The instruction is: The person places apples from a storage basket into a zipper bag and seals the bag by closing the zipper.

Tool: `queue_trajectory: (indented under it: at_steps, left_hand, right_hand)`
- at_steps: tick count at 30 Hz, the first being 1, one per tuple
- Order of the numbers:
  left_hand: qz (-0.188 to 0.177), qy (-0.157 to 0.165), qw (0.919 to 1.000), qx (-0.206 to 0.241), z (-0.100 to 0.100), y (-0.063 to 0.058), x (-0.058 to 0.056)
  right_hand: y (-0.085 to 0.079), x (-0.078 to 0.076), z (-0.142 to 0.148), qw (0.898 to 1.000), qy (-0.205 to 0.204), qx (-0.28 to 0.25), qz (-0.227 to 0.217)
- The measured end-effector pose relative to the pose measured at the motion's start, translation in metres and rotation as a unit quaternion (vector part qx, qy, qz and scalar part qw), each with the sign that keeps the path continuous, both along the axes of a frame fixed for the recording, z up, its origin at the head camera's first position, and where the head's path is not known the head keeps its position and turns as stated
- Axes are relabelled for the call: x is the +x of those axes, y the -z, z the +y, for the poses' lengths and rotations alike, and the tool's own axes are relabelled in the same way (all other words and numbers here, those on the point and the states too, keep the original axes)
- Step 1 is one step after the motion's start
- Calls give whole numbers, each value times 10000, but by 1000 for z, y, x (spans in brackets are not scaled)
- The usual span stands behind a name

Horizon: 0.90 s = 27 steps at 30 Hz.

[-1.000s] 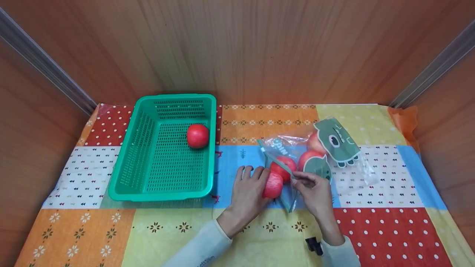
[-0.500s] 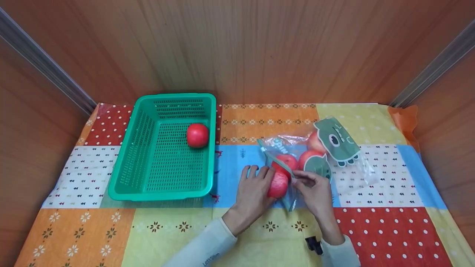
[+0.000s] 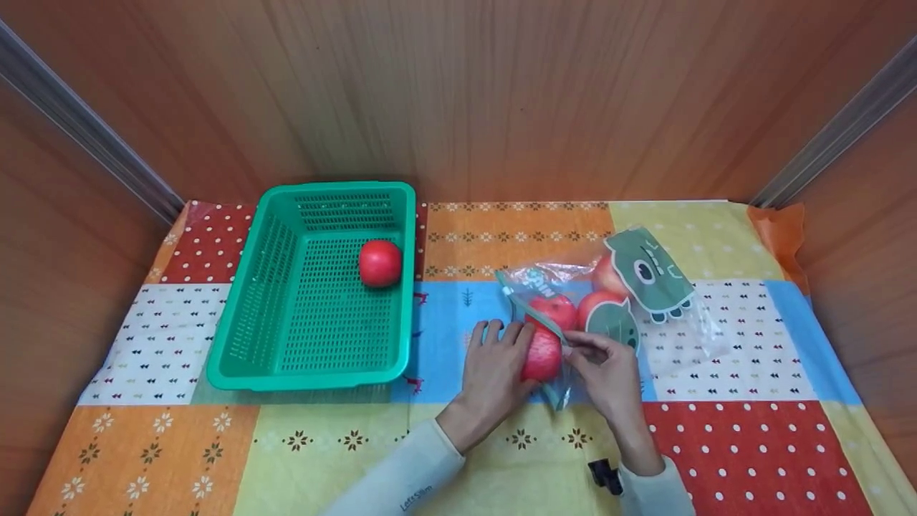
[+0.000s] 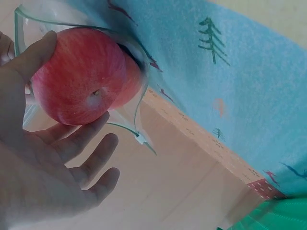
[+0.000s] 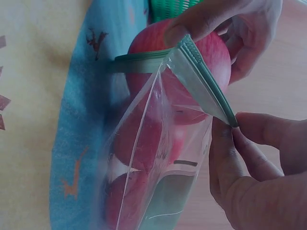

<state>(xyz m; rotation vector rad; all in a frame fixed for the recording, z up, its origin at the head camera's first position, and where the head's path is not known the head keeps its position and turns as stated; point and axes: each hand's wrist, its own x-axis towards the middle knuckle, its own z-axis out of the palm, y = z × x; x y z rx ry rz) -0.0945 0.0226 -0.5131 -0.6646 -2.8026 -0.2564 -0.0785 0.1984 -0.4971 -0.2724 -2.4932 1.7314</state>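
Note:
My left hand (image 3: 494,369) holds a red apple (image 3: 542,356) at the mouth of a clear zip bag (image 3: 648,272) with green cartoon prints. In the left wrist view, thumb and fingertips lie on either side of that apple (image 4: 79,72), which sits partly inside the opening. My right hand (image 3: 609,376) pinches the bag's green zip edge between thumb and fingers, clearest in the right wrist view, where the zip edge (image 5: 211,88) stands raised beside the apple. Several other apples lie inside the bag, partly covered by the prints. The white slider (image 4: 140,138) hangs at one end of the zip.
To the left stands a green plastic basket (image 3: 308,383) with one red apple (image 3: 380,263) in it. A patchwork cloth (image 3: 337,459) covers the table. Wooden panels (image 3: 466,93) close off the back and sides. An orange piece (image 3: 779,233) lies at the far right edge.
My left hand has moved right with the apple, from just outside the bag's mouth to partly within it. The right hand keeps its pinch on the zip edge in the same spot.

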Motion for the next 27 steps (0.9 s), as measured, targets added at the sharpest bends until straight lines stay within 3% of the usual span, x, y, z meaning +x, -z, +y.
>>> queue_trajectory:
  at_steps: [5, 13, 27]
  left_hand:
    - [162, -50, 9998, -110, 4, 6, -1]
    - [-27, -89, 9999, -122, 9, 12, -4]
    - [-133, -91, 9997, -191, 24, 18, -8]
  right_hand:
    - [-1, 1, 0, 10000, 37, -53, -5]
    - [-2, 1, 0, 9996, 100, -225, -110]
    - [-2, 1, 1, 9999, 95, -69, -107]
